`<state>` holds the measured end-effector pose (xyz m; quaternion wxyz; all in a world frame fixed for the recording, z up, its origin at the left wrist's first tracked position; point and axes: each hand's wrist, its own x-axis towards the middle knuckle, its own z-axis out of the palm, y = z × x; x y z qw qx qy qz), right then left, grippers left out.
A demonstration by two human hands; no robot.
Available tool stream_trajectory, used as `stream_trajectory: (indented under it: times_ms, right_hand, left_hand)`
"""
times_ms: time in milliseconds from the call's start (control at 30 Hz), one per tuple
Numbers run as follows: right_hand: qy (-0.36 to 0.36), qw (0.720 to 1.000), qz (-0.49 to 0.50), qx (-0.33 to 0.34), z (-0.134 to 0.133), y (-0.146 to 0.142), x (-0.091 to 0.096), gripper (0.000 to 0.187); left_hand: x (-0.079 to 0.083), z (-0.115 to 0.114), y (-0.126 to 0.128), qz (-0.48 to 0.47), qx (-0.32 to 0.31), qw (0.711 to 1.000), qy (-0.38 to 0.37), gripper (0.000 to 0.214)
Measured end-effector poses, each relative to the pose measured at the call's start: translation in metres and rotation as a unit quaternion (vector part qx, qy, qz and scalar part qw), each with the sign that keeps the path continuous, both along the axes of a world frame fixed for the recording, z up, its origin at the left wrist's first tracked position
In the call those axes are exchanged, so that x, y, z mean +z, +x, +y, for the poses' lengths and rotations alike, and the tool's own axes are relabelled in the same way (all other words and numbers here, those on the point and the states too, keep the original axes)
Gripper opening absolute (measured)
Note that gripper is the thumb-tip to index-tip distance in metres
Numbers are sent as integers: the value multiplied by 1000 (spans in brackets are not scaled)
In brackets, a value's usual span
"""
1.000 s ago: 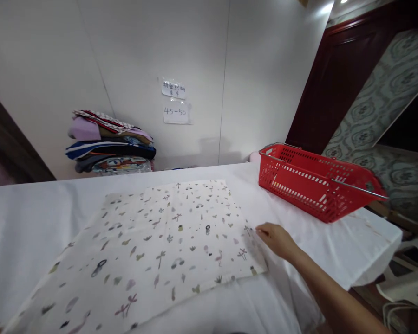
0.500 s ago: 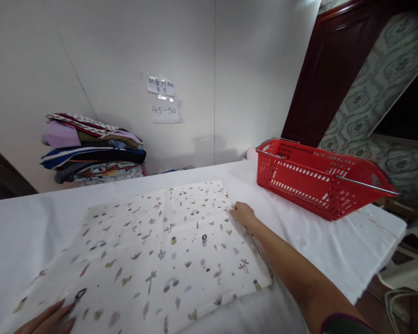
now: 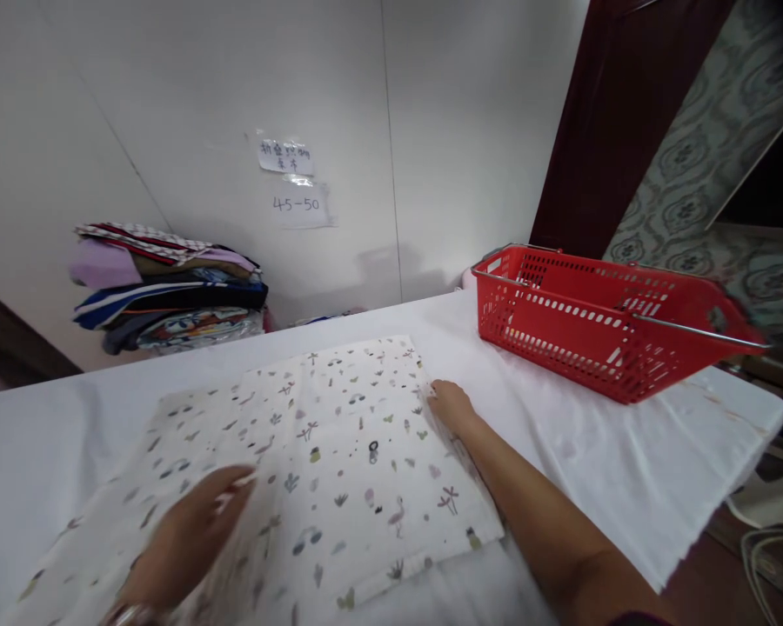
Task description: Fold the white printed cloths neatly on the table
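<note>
A pale cloth (image 3: 339,435) printed with small flamingos, palms and rainbows lies spread on the white-covered table, with fold lines across it. My left hand (image 3: 192,530) is over its lower left part, blurred by motion. Its thumb and fingers are bent together, and a loose, smeared bit of the cloth hangs by them. At the cloth's right edge, my right hand (image 3: 451,407) is closed, fingers curled on the border. Its fingertips are partly hidden.
A red plastic basket (image 3: 561,322) with metal handles stands on the table (image 3: 580,469) at the right. Folded fabrics (image 3: 170,287) are piled by the wall at the left. Paper notes (image 3: 300,204) hang on the wall. Cables (image 3: 763,565) show beyond the table's right edge.
My left hand has moved up and right from the cloth's lower left, and cloth beside it is now smeared. My right hand stays at the right edge. The view has shifted slightly.
</note>
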<state>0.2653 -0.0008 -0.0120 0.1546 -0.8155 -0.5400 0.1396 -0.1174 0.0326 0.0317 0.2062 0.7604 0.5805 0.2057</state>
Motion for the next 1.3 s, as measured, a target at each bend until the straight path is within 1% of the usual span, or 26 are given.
stream_trajectory:
  times_ms: [33,100,133,167,200,267,300,367,467,567,633,733,800,900,1033,1167,1300]
  right_hand:
    - [-4,1000,6,-2,-1,2,0,23]
    - [-5,1000,18,-5,-2,6,0,24]
    - [-2,1000,23,-6,-3,7,1,25]
    - [3,1000,28,-5,-3,8,1,25]
    - [8,999,32,-2,-3,8,1,25]
    - [21,999,40,5,-3,7,2,26]
    - [28,999,44,11,-2,7,3,26]
    - [42,997,55,26,0,6,3,27]
    - [56,993,86,54,4,5,3,26]
    - [54,986,133,86,7,7,1,18]
    - [49,981,163,95,8,12,-1,17]
    - [46,979,188,69,9,21,-6,22]
    - [51,979,190,49,9,25,-8,21]
    - [69,980,182,39,9,25,-10,19]
    - [90,981,170,33,11,20,-10,19]
    - [103,980,170,14,13,23,-11,17]
    - [115,975,191,-15,15,30,-15,18]
  left_hand:
    - [4,0,33,-15,-38,999,-32,38]
    - [6,0,105,-68,-110,989,-70,34]
    - [5,1,141,-94,-124,984,-91,31]
    - [2,4,175,-116,-129,976,-132,27]
    - [-2,7,205,-128,-113,968,-183,24]
    - [-12,16,254,-125,-84,965,-217,24]
    - [-17,21,271,-122,-69,964,-228,26]
    - [-25,30,293,-107,-45,963,-242,32]
    - [-32,42,304,-78,-20,964,-252,38]
    - [-37,51,303,-50,-9,965,-256,26]
    - [-40,54,302,-42,-9,963,-265,19]
    - [-46,55,300,-49,-17,958,-280,20]
    - [-49,53,298,-62,-25,955,-289,25]
    - [-50,52,296,-77,-36,949,-303,30]
    - [-51,53,293,-86,-46,944,-316,30]
    - [-50,53,293,-80,-52,944,-316,29]
    - [-45,53,297,-56,-57,950,-301,28]
